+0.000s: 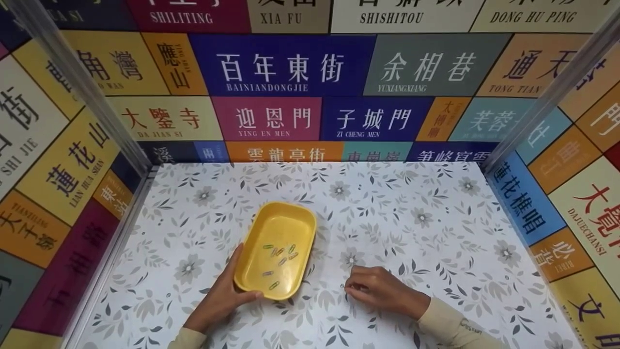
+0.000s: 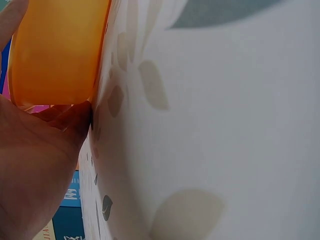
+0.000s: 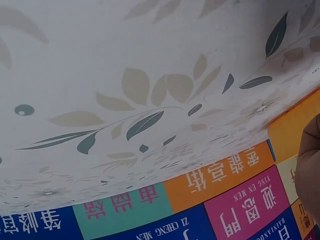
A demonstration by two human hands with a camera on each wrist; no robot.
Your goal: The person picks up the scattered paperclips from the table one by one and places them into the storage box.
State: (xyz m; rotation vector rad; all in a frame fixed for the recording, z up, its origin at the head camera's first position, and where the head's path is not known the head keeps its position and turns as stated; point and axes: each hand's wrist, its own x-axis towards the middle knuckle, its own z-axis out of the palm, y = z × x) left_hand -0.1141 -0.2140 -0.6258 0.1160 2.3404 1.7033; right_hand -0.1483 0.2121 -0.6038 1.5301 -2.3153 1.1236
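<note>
A yellow tray [image 1: 276, 228] lies on the flower-patterned table [image 1: 411, 228] with several small paper clips [image 1: 281, 254] inside it. My left hand [image 1: 236, 285] grips the tray's near left corner, thumb on the front rim and fingers along the left side. The left wrist view shows the tray's wall [image 2: 55, 50] against my palm [image 2: 30, 170]. My right hand [image 1: 349, 287] rests on the table just right of the tray, fingers curled down onto the surface. Whatever is under those fingertips is hidden. In the right wrist view only an edge of the hand [image 3: 310, 165] shows.
Walls [image 1: 290, 72] covered in coloured street-name signs close in the table at the back and on both sides. Metal posts [image 1: 97, 106] stand at the two back corners. The table's near edge is out of view.
</note>
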